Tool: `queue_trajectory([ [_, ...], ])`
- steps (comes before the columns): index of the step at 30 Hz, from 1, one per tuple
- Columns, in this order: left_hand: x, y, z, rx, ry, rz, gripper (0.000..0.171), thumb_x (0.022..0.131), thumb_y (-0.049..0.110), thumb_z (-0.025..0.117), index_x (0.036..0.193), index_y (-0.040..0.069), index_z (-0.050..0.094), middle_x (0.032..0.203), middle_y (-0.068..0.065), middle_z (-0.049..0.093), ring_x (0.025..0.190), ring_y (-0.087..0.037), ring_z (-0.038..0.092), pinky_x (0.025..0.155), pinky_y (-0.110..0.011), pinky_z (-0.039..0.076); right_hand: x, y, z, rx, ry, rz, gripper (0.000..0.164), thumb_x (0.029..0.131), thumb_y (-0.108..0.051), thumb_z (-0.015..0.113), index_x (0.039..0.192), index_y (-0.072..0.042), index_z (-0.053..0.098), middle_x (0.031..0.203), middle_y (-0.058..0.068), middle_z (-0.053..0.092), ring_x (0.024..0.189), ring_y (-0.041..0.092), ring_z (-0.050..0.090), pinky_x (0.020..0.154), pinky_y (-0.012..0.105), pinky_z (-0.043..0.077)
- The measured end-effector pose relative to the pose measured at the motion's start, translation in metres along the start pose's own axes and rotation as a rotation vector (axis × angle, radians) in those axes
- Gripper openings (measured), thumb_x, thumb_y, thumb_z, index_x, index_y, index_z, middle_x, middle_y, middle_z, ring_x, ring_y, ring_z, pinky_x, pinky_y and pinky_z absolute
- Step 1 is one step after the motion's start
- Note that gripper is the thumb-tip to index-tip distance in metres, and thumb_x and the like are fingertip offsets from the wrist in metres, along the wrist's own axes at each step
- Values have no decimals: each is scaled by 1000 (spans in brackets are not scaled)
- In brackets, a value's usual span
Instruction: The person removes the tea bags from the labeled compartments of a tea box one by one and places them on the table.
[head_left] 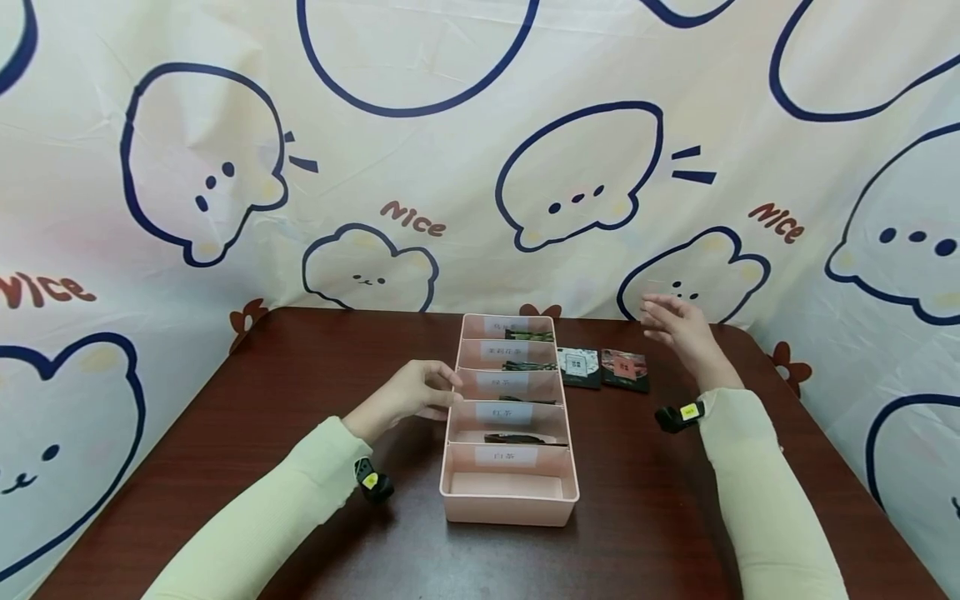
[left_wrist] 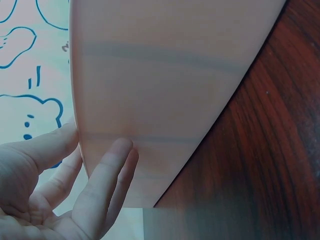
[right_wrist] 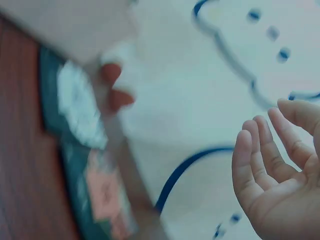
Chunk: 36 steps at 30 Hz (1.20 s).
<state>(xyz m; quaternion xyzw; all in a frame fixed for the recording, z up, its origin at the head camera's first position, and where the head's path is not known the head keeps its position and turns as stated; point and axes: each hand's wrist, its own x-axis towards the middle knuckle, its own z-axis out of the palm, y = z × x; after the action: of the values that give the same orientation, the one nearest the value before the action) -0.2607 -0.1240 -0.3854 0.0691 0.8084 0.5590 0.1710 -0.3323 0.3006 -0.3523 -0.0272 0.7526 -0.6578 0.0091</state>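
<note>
Under the fingers (head_left: 446, 373) spreads a dark reddish-brown tabletop (head_left: 300, 400) with visible wood grain, rounded far corners and a soft sheen on its near side. Beyond the fingers, and wrapping round to their left and right, hangs a creased pale backdrop (head_left: 465, 167), perhaps cloth, printed with blue-outlined cartoon animals (head_left: 371, 279), reddish-brown flowers (head_left: 247, 317) and the word "Nice" (head_left: 412, 218).

The head camera looks forward and down; the left wrist's closely faces the pink box (left_wrist: 160, 95); the right's, tilted, shares the red-labelled packet (head_left: 625, 371) with the head's.
</note>
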Motion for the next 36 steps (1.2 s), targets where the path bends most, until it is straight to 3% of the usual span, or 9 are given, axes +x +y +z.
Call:
queue_trajectory([
  [8,0,-1,-1,-6,-10,-1,25,86,4,71,108,-3,62,100,-14,61,80,-18,66,76,-42,60,-34,-35,25,139,-78,-187,29,96,-27,60,121,-13,61,110,-3,62,92,11,62,77,19,57],
  [14,-1,-1,-1,-7,-10,-4,24,86,4,71,108,-2,62,101,-15,61,80,-19,67,77,-42,60,-57,-34,49,102,-158,-276,24,97,-19,59,118,-8,61,106,-2,63,88,9,63,77,20,57],
  [20,-1,-1,-1,-7,-14,0,25,86,3,71,109,-3,62,101,-15,61,80,-18,66,77,-42,60,-74,-28,70,30,-191,-262,16,98,-20,59,112,-14,64,100,-4,66,85,8,65,76,22,58],
  [31,-1,1,-1,0,-6,0,24,86,3,71,107,-2,63,99,-15,61,79,-19,67,77,-42,60,-101,-10,93,-82,-312,-195,28,96,-18,61,116,2,60,94,2,65,78,14,64,73,29,59],
  [36,-1,1,0,4,-6,2,25,85,3,72,108,-3,63,99,-15,62,80,-19,67,75,-40,61,-107,9,95,-167,-372,-173,32,95,-18,62,118,4,59,97,15,64,79,24,63,72,34,59],
])
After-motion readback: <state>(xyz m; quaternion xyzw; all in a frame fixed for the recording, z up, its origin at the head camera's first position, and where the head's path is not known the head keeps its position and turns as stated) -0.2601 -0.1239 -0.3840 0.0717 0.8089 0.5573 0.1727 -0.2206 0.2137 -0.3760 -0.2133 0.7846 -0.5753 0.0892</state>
